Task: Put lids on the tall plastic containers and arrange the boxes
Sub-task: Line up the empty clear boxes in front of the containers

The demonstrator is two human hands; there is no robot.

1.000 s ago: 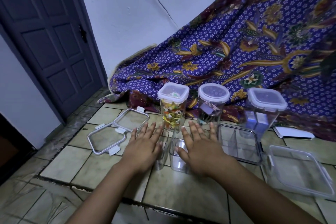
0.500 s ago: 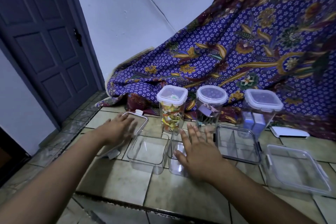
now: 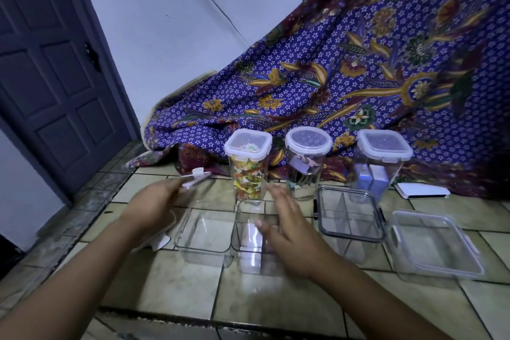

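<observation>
Three tall plastic containers (image 3: 383, 163) at the tiled floor's (image 3: 171, 284) back edge, against the batik cloth (image 3: 345, 69), already wear white-rimmed lids. Nearer, four low clear boxes (image 3: 436, 246) sit open in a row, seemingly unfinished. The left hand (image 3: 154, 205) is clamped on a clear clip lid (image 3: 193, 181), lifted and blurred; the right hand (image 3: 289, 225) hovers spread above the small box (image 3: 248, 237).

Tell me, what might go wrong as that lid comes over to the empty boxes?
The left hand holds the clear lid tilted and blurred; it might slip. The tall colourful container stands just behind the open box, so a swing could topple it. The right hand hovers over the narrow box, possibly blocking.
</observation>
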